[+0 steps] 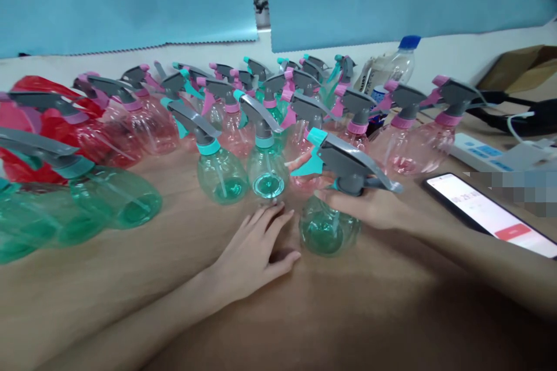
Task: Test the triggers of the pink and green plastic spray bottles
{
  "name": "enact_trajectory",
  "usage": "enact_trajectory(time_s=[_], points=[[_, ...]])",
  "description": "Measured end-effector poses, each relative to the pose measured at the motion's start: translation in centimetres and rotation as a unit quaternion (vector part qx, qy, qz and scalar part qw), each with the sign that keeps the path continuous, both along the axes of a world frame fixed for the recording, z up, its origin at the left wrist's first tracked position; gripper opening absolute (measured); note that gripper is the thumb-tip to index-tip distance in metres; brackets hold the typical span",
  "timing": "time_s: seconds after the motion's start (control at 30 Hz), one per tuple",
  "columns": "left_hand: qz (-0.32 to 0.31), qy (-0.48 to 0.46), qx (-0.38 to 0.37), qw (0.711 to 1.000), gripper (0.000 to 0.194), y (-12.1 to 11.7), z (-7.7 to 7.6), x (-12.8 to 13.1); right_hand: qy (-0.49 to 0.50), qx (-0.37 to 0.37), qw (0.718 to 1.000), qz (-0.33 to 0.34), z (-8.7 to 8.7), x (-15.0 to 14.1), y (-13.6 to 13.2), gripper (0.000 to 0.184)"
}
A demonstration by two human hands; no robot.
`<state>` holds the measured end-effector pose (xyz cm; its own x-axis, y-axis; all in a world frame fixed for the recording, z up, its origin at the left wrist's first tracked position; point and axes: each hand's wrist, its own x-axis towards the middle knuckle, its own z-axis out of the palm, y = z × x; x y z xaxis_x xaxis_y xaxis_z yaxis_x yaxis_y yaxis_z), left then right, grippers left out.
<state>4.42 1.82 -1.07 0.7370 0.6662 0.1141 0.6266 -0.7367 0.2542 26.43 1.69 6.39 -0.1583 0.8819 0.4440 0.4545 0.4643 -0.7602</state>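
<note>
My right hand (369,207) is wrapped round the neck of a green spray bottle (324,232) with a grey and teal trigger head; the bottle is upright. My left hand (256,249) lies low over the table, fingers spread, with nothing in it. Just beyond its fingertips stands another green spray bottle (266,171), and to the left of that one is a similar green bottle (221,177). Part of the right fingers is hidden behind the trigger head.
Several pink spray bottles (145,127) crowd the back of the table (183,255). More green bottles (117,197) stand at left, near a red plastic bag (39,90). At right are a phone (483,208), a power strip (491,153), a cardboard box (517,72) and a blue-capped bottle (402,64).
</note>
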Motion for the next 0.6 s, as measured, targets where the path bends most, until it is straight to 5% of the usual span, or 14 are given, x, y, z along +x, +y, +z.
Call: enact_trajectory(time_s=[0.33, 0.6], points=[[-0.019, -0.003, 0.009, 1.000, 0.055, -0.04, 0.21, 0.12, -0.009, 0.005, 1.000, 0.007, -0.28, -0.03, 0.03, 0.006], [-0.025, -0.010, 0.009, 1.000, 0.053, -0.02, 0.21, 0.18, 0.091, -0.038, 0.989, 0.112, 0.20, -0.49, -0.13, 0.026]])
